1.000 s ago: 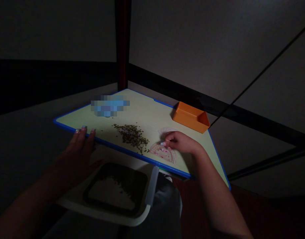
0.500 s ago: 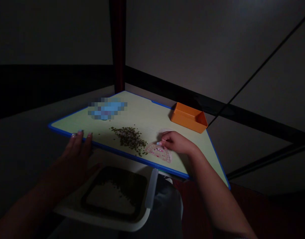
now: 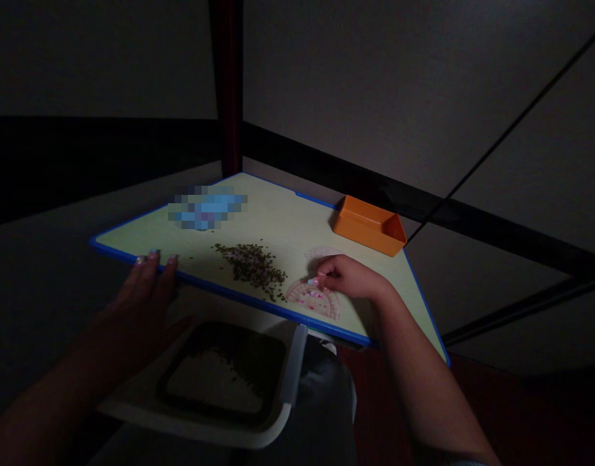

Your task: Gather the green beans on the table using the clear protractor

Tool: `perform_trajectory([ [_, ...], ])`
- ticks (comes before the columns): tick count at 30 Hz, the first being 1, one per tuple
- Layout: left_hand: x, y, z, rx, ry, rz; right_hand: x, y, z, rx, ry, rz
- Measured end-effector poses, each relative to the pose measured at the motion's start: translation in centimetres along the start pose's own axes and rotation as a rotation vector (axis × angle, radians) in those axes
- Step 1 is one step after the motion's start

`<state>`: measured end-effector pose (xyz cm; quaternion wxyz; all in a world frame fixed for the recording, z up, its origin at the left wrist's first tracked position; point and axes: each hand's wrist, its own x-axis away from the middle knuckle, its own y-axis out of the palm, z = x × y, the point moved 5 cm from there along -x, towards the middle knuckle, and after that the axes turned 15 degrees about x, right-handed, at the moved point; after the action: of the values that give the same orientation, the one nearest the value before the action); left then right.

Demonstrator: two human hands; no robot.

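Observation:
My right hand (image 3: 348,275) is closed in a pinch on a clear protractor (image 3: 321,304) with pink markings, which lies against the pale board (image 3: 273,200). Part of the protractor is hidden behind the fingers, and a faint patterned edge shows beyond the knuckles. Just left of it spreads a loose pile of small dark seed-like grains (image 3: 253,265). My left hand (image 3: 137,298) rests with its fingers stretched out over the board's blue near edge, holding nothing.
An orange open box (image 3: 370,223) stands at the board's right back edge. A blurred blue item (image 3: 210,210) lies at the back left. Below the near edge is a pale-rimmed container (image 3: 249,440) with more dark grains inside. Dark walls stand behind.
The protractor has shifted slightly to the right with my right hand. My left hand stays at the board's edge. The view has tilted a little.

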<state>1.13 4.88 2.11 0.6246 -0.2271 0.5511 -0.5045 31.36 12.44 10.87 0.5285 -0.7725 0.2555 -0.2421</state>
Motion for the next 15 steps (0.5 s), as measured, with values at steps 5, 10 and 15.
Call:
perform_trajectory([
  [5,0.13,0.29,-0.37,0.003,-0.005,0.007,-0.25,0.04,-0.40,0.009,-0.035,0.042],
  [10,0.24,0.44,-0.53,0.005,0.018,0.033,-0.46,0.26,-0.48,0.009,-0.039,0.030],
  [15,0.11,0.47,-0.54,-0.004,0.011,0.011,-0.25,0.08,-0.41,0.019,-0.024,0.037],
])
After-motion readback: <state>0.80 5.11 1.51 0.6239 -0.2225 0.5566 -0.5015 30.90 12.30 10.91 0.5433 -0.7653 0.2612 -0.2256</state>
